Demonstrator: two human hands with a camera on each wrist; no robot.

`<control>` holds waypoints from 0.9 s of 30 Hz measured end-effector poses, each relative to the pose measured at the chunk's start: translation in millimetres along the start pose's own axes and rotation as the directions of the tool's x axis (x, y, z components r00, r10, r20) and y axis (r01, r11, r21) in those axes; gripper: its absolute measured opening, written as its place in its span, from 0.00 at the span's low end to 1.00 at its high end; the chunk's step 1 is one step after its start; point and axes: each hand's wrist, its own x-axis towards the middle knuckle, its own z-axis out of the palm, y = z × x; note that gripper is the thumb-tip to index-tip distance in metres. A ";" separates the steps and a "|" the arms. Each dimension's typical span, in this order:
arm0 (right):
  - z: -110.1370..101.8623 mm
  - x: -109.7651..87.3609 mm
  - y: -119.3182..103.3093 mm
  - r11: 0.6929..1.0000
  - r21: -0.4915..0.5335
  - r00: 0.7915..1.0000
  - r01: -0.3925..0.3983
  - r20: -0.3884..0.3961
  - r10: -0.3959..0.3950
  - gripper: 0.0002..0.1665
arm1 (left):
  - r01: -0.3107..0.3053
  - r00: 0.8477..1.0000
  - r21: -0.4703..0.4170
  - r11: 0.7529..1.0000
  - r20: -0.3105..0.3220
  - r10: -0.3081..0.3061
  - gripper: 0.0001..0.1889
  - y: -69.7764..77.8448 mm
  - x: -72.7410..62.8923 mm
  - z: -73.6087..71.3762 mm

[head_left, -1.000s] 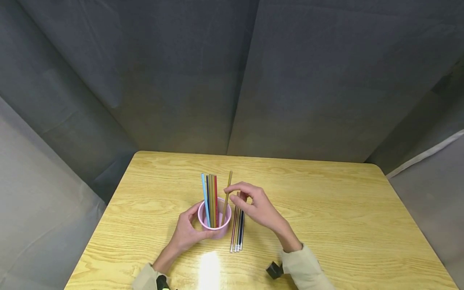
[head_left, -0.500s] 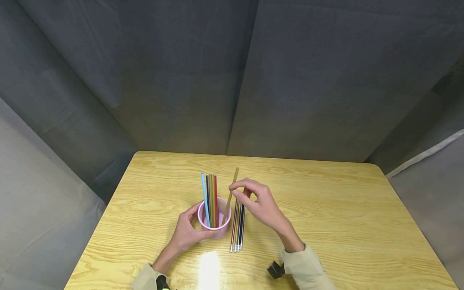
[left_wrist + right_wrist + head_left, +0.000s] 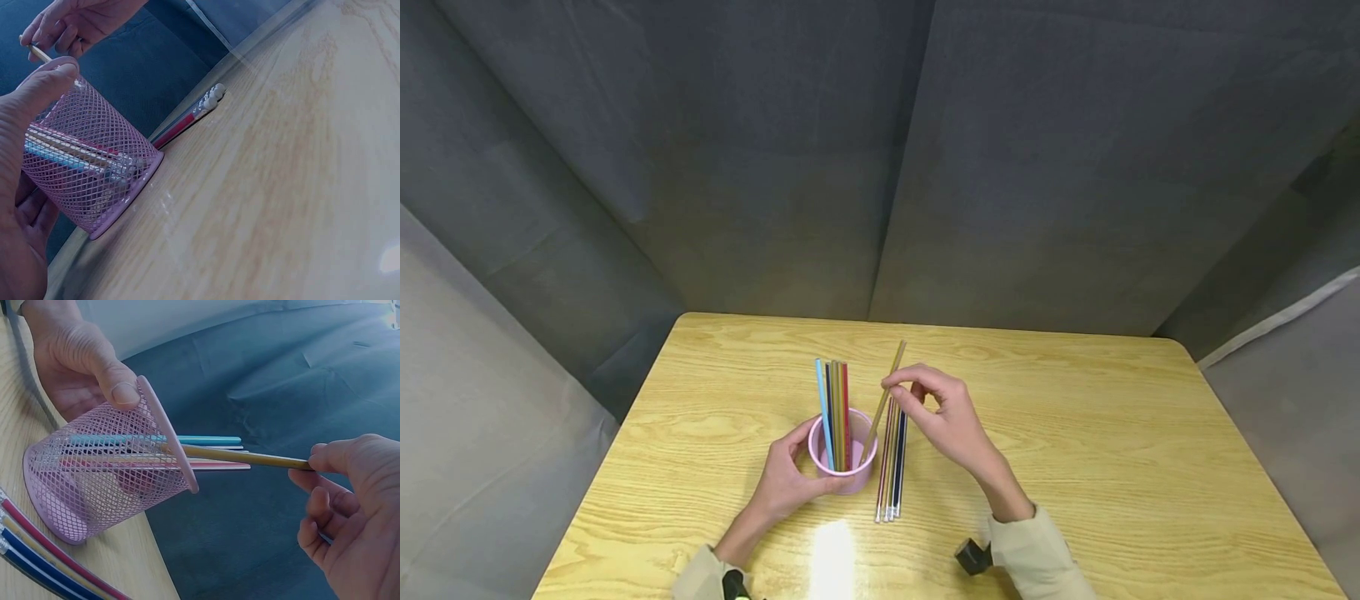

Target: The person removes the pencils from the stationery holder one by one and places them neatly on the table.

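A pink mesh pencil cup stands on the table, and my left hand grips it round its left side, thumb at the rim in both wrist views. Several pencils, light blue, dark, gold and red, stand together inside it. Between thumb and forefinger my right hand pinches a gold pencil. That pencil leans right over the rim, its lower end inside the cup. Just right of the cup, several pencils lie side by side on the table, erasers toward me; the right hand is above their far ends.
The wood-grain table extends well to the right of the hands. Grey cloth hangs behind it and at the sides. A small black device is at the right sleeve. Light glares on the tabletop at the front.
My right hand has shifted right and slightly away, tilting the gold pencil further to the right. The left hand and the cup have stayed in place.
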 end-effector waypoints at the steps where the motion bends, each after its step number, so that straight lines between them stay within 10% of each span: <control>1: -0.5 0.2 -0.2 1.000 0.002 1.000 0.005 -0.005 -0.005 0.12 | 0.005 1.000 -0.002 1.000 0.001 -0.005 0.47 0.3 0.1 0.1; 14: -8.3 9.1 -32.4 0.997 0.012 0.995 0.072 -0.066 -0.071 0.12 | 0.020 1.000 -0.001 1.000 -0.004 -0.020 0.48 0.3 -0.1 0.3; 27: -13.4 2.0 -1.7 0.998 0.050 0.995 0.045 -0.094 -0.040 0.14 | 0.021 1.000 0.002 1.000 -0.008 -0.021 0.48 1.4 0.4 0.6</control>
